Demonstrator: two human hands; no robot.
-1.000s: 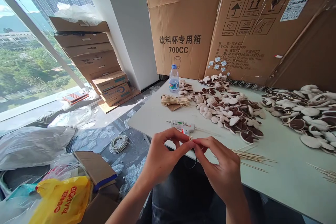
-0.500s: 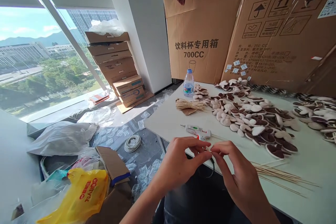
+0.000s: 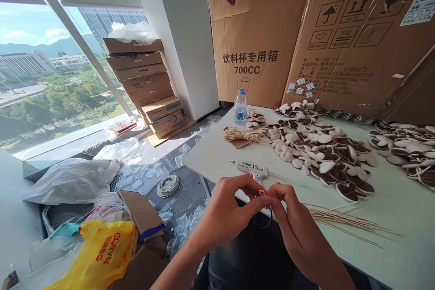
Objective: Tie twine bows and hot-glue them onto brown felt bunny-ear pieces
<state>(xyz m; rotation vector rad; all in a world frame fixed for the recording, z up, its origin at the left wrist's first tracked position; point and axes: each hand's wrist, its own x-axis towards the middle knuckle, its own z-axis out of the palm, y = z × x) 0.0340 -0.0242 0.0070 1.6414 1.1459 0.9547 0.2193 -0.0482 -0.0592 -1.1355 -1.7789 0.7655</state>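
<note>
A small cream-coloured loop of cord (image 3: pixel 261 192) shows between my hands, over the table's near edge. My left hand (image 3: pixel 231 204) pinches it with thumb and forefinger. From the other side, my right hand (image 3: pixel 295 217) has its thumb and fingertips pressed together against the same cord, touching the left fingertips; most of the cord is hidden by the fingers. Just beyond the hands lies a white glue gun (image 3: pixel 258 171), nozzle to the left, with a clear glue stick out of its back. Thin wooden sticks (image 3: pixel 346 223) lie right of my right hand.
Cream-and-brown plush pieces (image 3: pixel 317 138) are heaped across the white table (image 3: pixel 207 154). A water bottle (image 3: pixel 240 108) and a bundle of sticks (image 3: pixel 242 135) stand farther back. Tall cardboard boxes (image 3: pixel 258 27) wall the rear. Plastic scraps and a yellow bag (image 3: pixel 98 253) lie at left.
My hands have come closer together, and the cream cord now shows as a round loop between the fingertips. The view has shifted slightly to the right.
</note>
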